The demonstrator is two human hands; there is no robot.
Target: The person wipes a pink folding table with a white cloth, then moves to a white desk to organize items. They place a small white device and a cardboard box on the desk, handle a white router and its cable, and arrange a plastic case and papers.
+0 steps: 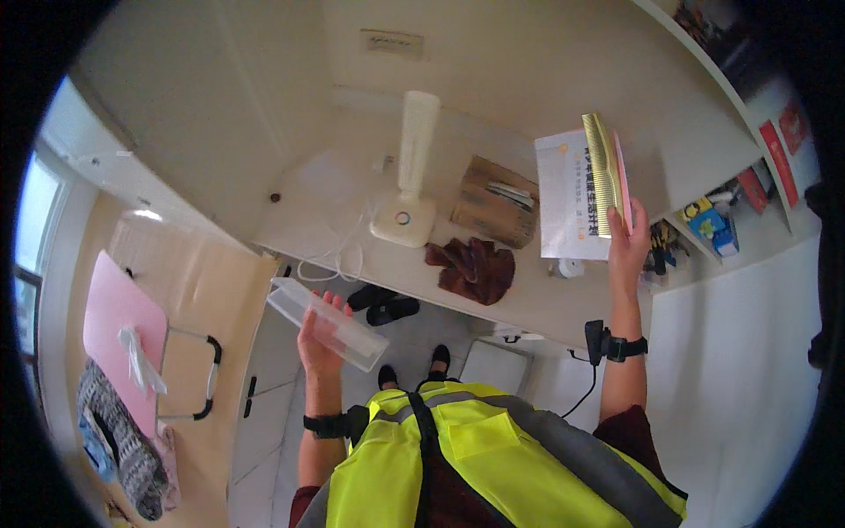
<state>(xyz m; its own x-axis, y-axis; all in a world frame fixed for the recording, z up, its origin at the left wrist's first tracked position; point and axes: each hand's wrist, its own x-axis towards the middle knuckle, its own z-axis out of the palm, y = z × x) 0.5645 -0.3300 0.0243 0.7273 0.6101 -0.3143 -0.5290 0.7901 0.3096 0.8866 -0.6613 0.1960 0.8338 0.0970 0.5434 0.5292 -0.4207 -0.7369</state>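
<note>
In my left hand (pixel 319 350) rests a long, clear plastic case (pixel 360 343), held tilted over the floor in front of the desk edge. My right hand (pixel 628 247) grips a gold-coloured comb (pixel 598 171) together with a white printed booklet (pixel 564 198). The comb lies upright along the booklet's right side, under my thumb. A pink edge shows behind the comb; whether it belongs to the booklet or to another sheet, I cannot tell. Both things are raised above the right part of the white desk (pixel 548 303).
On the desk stand a white lamp (pixel 404 218), an open cardboard box (pixel 485 204) holding some items, and a crumpled brown cloth (pixel 476 267). Shelves (pixel 726 218) with small goods are at right. Left, a pink folding table (pixel 125 330) leans; slippers (pixel 389 309) lie below.
</note>
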